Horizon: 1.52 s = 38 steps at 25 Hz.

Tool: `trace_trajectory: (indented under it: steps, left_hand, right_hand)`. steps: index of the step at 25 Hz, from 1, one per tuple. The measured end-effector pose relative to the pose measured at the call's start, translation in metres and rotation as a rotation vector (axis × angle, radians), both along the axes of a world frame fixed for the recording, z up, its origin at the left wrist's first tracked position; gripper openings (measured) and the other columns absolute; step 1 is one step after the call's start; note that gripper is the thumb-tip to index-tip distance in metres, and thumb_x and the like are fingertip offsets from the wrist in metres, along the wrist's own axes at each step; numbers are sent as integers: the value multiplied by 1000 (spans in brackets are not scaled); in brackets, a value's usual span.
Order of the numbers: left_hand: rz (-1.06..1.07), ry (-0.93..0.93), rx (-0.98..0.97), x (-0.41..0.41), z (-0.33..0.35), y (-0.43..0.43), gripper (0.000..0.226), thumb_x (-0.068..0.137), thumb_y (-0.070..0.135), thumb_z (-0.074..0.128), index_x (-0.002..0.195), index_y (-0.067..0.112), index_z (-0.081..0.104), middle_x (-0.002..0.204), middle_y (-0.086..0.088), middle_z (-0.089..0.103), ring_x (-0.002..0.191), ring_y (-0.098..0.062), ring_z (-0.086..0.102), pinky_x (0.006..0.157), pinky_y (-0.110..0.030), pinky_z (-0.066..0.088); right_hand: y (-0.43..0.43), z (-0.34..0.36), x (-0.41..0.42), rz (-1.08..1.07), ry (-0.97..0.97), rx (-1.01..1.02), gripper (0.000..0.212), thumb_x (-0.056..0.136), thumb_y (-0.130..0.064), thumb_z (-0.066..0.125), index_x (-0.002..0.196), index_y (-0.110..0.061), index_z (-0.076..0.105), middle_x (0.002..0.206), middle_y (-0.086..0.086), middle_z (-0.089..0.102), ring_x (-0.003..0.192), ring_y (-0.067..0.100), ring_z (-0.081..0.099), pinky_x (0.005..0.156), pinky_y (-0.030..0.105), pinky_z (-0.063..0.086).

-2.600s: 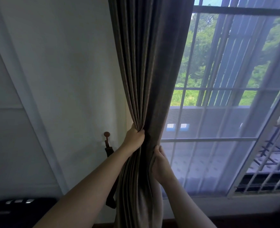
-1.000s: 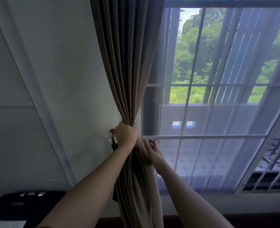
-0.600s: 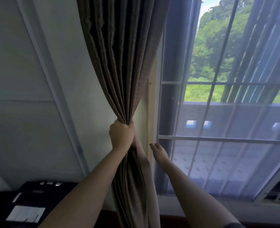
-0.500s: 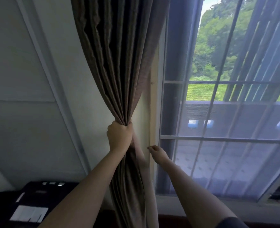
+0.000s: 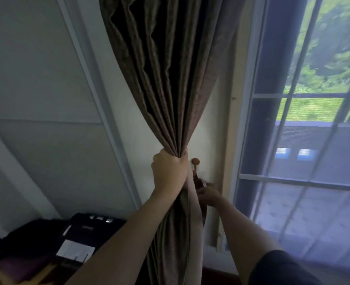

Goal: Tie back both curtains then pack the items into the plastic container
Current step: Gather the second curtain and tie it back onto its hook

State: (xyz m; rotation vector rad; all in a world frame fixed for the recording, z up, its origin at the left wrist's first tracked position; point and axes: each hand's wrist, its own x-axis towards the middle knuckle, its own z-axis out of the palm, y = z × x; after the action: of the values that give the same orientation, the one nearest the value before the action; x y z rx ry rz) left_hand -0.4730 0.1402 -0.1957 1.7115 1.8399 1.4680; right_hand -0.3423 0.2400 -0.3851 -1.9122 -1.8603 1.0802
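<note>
**Curtain bunched in the left hand, right hand at the tieback**

Head view. A brown pleated curtain (image 5: 170, 89) hangs from the top edge of the picture, and its folds narrow to a tight bunch near the middle. The left hand (image 5: 169, 171) has its grip closed round that bunch, with the fingers wrapped over the gathered cloth. Below the fist the curtain falls loose along the forearm towards six o'clock.

At three o'clock of the left hand, just beside it, a small round-headed brown hook (image 5: 195, 161) stands out from the cream wall (image 5: 217, 136). A dark tieback (image 5: 197, 182) hangs from the hook straight down, close against the curtain's pale edge.

The right hand (image 5: 209, 195) is at five o'clock of the hook, and its curled fingers reach the tieback from the right. The picture is blurred there, so I cannot tell whether its grip has closed on the strap or only touches it. A dark sleeve (image 5: 283, 268) covers the right upper arm at the bottom edge.

A barred window (image 5: 250, 140) fills the three o'clock side, with green trees beyond the glass and a thin sheer (image 5: 314, 212) across its lower panes. At eight o'clock, low in the picture, sits a black machine (image 5: 91, 225) with a white label (image 5: 75, 250) on its top.
</note>
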Motion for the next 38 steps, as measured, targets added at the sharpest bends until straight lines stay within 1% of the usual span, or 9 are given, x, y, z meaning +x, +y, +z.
trace_trajectory:
  steps: [6,9,13,16,20,23,27,31,38]
  left_hand:
    - [14,-17,-26,-7,0,4,34,88,32,62,75,1,54,70,-8,55,67,-19,53,64,-29,42]
    - [-11,-43,-61,-3,-2,0,35,87,32,63,68,7,47,65,-3,53,65,-22,58,61,-30,46]
    - [-55,-70,-77,18,-11,-6,31,86,31,65,73,5,54,71,-9,61,69,-24,64,64,-33,53]
    - [-108,-52,-86,44,-18,-16,31,87,31,63,69,8,51,68,-7,56,66,-23,61,61,-29,46]
    - [-127,-46,-44,81,-22,-30,33,88,31,62,81,-1,60,73,-13,62,70,-27,62,69,-37,52]
    - [-165,-42,-73,105,-20,-35,30,90,32,58,79,4,57,65,0,52,63,-16,52,63,-27,42]
    - [-173,-101,-116,129,-23,-23,32,90,33,58,92,1,63,84,-10,67,79,-24,65,62,-23,38]
    - [-154,-90,-142,150,-24,-15,32,92,31,56,104,2,62,96,-12,68,92,-28,64,68,-24,37]
    - [-83,-117,-183,165,-21,13,30,91,27,55,107,2,61,101,-16,68,98,-35,63,75,-33,45]
  right_hand:
    - [7,-17,-15,-127,67,91,12,78,-33,68,85,-24,64,89,-2,61,87,17,60,74,30,50]
    - [-16,-23,-18,-292,184,258,28,81,-26,65,98,-16,45,84,0,57,74,17,56,61,30,47]
    - [-46,-25,15,-83,194,235,36,86,-22,62,119,-14,48,100,4,64,87,19,59,62,20,43]
    - [-61,-17,56,39,69,141,25,87,-31,59,91,-7,66,81,8,68,80,24,64,61,25,43]
    - [-71,24,107,-83,33,235,34,91,-39,55,66,-17,59,50,-8,46,48,7,43,48,18,34]
    - [-76,63,145,20,53,208,37,84,-38,67,56,-20,51,52,-8,43,50,7,40,51,20,34]
    - [-83,100,189,59,-176,172,30,82,-34,70,66,-10,62,61,-2,51,59,10,46,57,25,35]
    - [-90,143,203,-39,-87,296,39,90,-31,60,54,-16,53,56,-2,44,57,10,40,53,23,30]
    - [-111,168,162,-24,14,384,26,82,-19,70,79,6,67,61,6,56,50,2,46,43,9,32]
